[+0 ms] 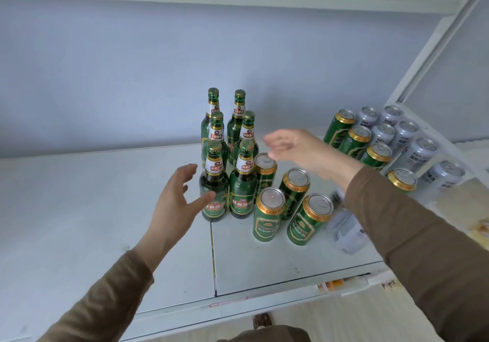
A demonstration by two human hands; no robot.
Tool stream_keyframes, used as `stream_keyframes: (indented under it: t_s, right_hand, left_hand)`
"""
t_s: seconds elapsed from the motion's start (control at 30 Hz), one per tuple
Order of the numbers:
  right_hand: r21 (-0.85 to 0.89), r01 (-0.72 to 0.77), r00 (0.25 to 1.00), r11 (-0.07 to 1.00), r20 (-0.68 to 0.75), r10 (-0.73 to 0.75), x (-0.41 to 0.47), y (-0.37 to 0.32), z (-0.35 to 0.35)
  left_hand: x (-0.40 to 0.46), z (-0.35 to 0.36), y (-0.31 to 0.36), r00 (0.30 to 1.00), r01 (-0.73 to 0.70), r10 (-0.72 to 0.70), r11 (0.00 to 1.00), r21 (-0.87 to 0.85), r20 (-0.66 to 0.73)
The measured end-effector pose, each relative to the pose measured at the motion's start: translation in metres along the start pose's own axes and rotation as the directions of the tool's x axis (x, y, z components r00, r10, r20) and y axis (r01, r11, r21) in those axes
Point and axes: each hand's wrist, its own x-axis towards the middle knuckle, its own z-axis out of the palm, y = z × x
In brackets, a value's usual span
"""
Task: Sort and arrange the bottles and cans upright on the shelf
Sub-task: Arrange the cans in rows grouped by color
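Risk first: six tall green glass bottles (227,156) stand packed in two tight rows at mid-shelf. Clip the near-left one with your left hand (176,204) and I'd expect the rest to topple in a chain.

Your right forearm crosses above four green-and-gold aluminium cans (288,201) just right of the bottles; drop the sleeve and it may sweep one over.

Left hand: fingers spread, relaxed, holding nothing, thumb close by the near-left bottle's label. Contact unclear.

Right hand (296,148): loose, empty, hanging above the far can.

More green cans and silver cans (404,135) stand upright at far right of the white shelf (79,209).
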Motion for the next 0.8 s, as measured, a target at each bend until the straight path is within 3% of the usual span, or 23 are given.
stream_keyframes:
  t_s: [0.07,0.17,0.33,0.43,0.6,0.8]
  right_hand:
    - [-0.018,-0.012,1.000,1.000,-0.024,0.012,-0.008,0.005,-0.020]
    - [-0.087,-0.023,1.000,0.996,-0.016,0.022,-0.018,0.017,-0.041]
    - [-0.313,0.009,0.986,0.950,0.162,0.044,-0.014,0.041,-0.060]
    - [-0.425,0.072,0.952,0.903,0.299,0.065,0.000,0.057,-0.066]
    - [-0.471,0.158,0.874,0.868,0.477,0.099,0.031,0.084,-0.069]
    - [-0.464,0.341,0.810,0.818,0.586,-0.005,0.051,0.097,-0.052]
  left_hand:
    - [-0.016,0.001,0.013,0.991,-0.109,0.109,0.994,0.002,-0.074]
    - [-0.031,0.009,0.039,0.969,-0.240,0.242,0.970,0.045,-0.050]
    - [-0.026,0.040,0.094,0.887,-0.442,0.410,0.886,0.137,0.213]
    - [0.002,0.067,0.127,0.844,-0.496,0.406,0.840,0.222,0.349]
    - [0.068,0.113,0.163,0.846,-0.491,0.230,0.688,0.535,0.481]
    - [0.123,0.145,0.156,0.820,-0.434,-0.252,0.312,0.845,0.514]
